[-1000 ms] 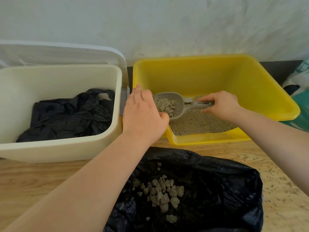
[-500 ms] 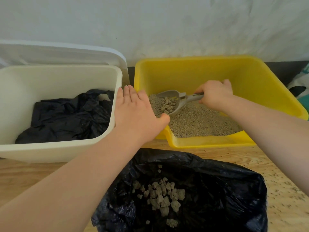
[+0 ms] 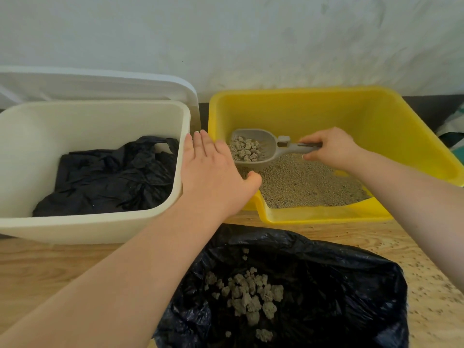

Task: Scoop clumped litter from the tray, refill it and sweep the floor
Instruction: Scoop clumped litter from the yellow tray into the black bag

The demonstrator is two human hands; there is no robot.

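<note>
Grainy plywood floor (image 3: 414,249), glossy yellow tray (image 3: 401,136)

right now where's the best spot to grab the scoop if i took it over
Grip the scoop by its long thin handle, where the right hand already holds it, coming from the right. The handle points right and lies about level; the bowl on the left holds clumps, so keep it flat.

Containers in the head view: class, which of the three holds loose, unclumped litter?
The yellow tray, at right by the wall. The cream bin holds only crumpled black plastic, and the black bag in front holds only clumps.
</note>
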